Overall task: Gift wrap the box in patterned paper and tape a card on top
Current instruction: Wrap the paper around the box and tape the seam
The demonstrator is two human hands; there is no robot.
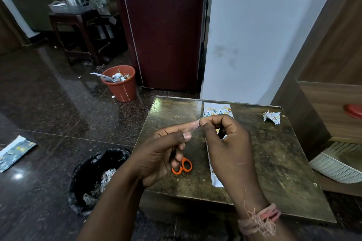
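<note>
Over the small brown table (264, 162), both my hands are raised and meet at a short strip of clear tape (193, 125). My left hand (162, 154) has the strip stuck along its forefinger, thumb beside it. My right hand (225, 143) pinches the strip's far end between thumb and forefinger. Beneath my right hand lies the box wrapped in white patterned paper (217, 110), mostly hidden; its near end (215, 179) shows below my wrist. Orange-handled scissors (183, 166) lie on the table under my left hand. I see no card.
A crumpled paper scrap (272, 117) lies at the table's far right. A black bin bag (98, 178) with paper scraps sits on the floor left of the table, an orange bin (121, 84) farther back. A paper offcut (13, 152) lies far left. A woven basket (338, 164) stands right.
</note>
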